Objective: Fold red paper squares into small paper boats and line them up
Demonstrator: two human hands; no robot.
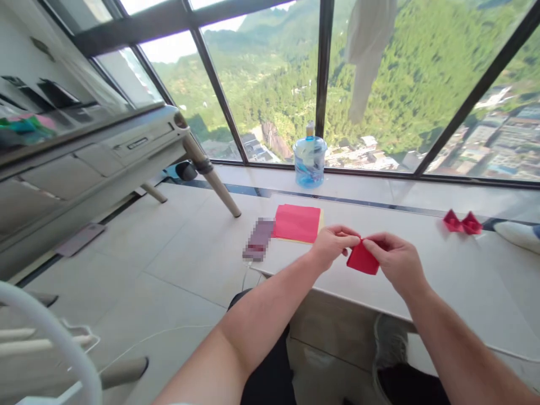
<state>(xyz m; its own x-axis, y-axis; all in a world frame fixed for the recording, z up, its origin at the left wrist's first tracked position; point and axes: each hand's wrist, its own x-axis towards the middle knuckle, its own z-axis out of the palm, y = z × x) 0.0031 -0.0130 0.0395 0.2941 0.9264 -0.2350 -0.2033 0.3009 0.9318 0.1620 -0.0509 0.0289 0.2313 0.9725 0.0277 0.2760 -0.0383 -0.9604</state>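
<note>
A small folded piece of red paper [363, 261] is held up over the white table by both hands. My left hand [333, 247] pinches its upper left corner between thumb and fingers. At the top right edge, my right hand [395, 260] grips the same paper, its thumb lying across the front. The two sets of fingertips almost meet along the paper's top. Left of my hands lies a stack of red paper sheets [297, 223], with a yellowish edge showing beneath. Two folded red paper shapes [462, 223] with pointed tips stand at the right of the table.
A phone [259, 239], its screen blurred out, lies left of the stack with a cable attached. Behind the white table [455, 287], a clear blue water jug [310, 160] stands by the window. A larger table [147, 143] is at left, and a white object [517, 233] sits at far right.
</note>
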